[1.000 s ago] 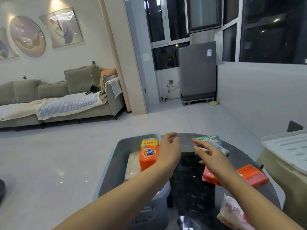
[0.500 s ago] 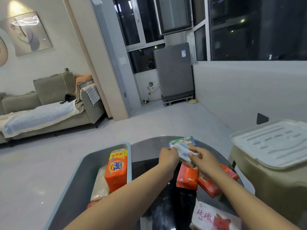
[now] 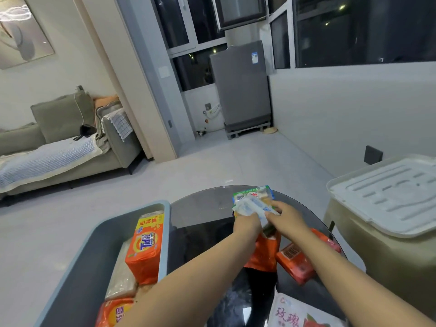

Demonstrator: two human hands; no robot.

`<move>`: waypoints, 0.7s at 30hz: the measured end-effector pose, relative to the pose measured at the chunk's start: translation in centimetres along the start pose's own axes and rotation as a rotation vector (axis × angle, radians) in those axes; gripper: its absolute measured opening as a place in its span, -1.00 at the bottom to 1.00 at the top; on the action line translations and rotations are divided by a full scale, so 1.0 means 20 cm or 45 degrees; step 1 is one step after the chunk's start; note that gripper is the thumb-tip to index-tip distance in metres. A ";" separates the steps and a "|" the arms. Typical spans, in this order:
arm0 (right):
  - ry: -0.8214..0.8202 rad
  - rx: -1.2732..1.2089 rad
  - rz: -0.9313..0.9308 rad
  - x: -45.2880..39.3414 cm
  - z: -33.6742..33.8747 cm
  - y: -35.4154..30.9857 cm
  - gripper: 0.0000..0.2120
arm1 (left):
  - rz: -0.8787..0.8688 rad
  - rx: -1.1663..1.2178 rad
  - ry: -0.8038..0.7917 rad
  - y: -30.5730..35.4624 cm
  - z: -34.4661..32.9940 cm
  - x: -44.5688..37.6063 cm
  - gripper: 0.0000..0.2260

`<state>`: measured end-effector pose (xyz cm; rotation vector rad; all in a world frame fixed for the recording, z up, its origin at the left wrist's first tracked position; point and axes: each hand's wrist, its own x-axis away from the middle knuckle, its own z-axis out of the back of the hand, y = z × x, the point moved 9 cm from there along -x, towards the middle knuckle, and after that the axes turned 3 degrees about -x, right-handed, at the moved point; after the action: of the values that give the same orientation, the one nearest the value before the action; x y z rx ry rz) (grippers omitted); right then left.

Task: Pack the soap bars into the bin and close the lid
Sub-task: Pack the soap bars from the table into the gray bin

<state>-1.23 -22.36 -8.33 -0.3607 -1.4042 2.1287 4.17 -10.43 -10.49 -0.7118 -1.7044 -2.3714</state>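
- A tiled floor [image 3: 212, 166] fills the room, with a sofa [image 3: 59, 147] at ten o'clock and a grey appliance [image 3: 243, 86] at twelve.
- The round dark glass table [image 3: 203, 208] sits low centre; a beige container with a white lid [image 3: 387, 197] stands just beside it at three o'clock.
- The grey bin [image 3: 89, 260] at seven o'clock stands open, an orange soap bar [image 3: 146, 249] upright inside, long axis running toward twelve.
- The left hand [image 3: 247, 224] and right hand [image 3: 287, 215] together pinch a pale wrapped soap bar [image 3: 252, 206] above the table's far edge.

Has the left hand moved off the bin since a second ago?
Yes. The left hand went right, away from the bin, to the white soap pack at the table's far edge.
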 end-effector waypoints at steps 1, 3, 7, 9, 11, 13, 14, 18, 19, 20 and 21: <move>-0.006 -0.011 -0.017 0.00 0.00 0.01 -0.65 | 0.038 0.018 -0.003 -0.01 0.00 0.00 -0.66; -0.037 -0.032 -0.035 -0.01 -0.01 0.03 -0.68 | -0.001 0.066 0.001 0.01 0.00 0.02 -0.64; -0.025 -0.219 -0.105 0.01 0.01 0.07 -0.66 | -0.040 -0.018 -0.035 0.01 0.01 -0.01 -0.64; 0.003 -0.343 -0.130 0.04 0.04 0.08 -0.75 | -0.073 -0.019 -0.090 0.02 -0.01 -0.04 -0.64; 0.015 -0.445 -0.146 0.06 0.07 0.08 -0.92 | -0.113 -0.007 -0.158 0.04 -0.02 -0.03 -0.66; 0.034 -0.501 -0.175 0.09 0.10 0.09 -0.87 | -0.133 0.016 -0.230 0.05 -0.04 0.02 -0.68; 0.041 -0.519 -0.197 0.10 0.11 0.10 -0.85 | -0.133 0.016 -0.261 0.06 -0.05 0.03 -0.68; 0.033 -0.541 -0.234 0.16 0.15 0.15 -0.68 | -0.150 -0.046 -0.348 0.08 -0.06 0.12 -0.66; 0.025 -0.529 -0.225 0.18 0.16 0.15 -0.64 | -0.155 -0.066 -0.368 0.08 -0.06 0.15 -0.66; 0.008 -0.530 -0.212 0.19 0.16 0.15 -0.61 | -0.159 -0.074 -0.378 0.08 -0.06 0.18 -0.66; -0.018 -0.551 -0.204 0.20 0.17 0.15 -0.60 | -0.155 -0.079 -0.386 0.07 -0.05 0.21 -0.66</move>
<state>-7.06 -23.43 -9.31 -0.3805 -1.8362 1.6942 0.68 -11.26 -7.56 -1.0535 -1.8406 -2.5131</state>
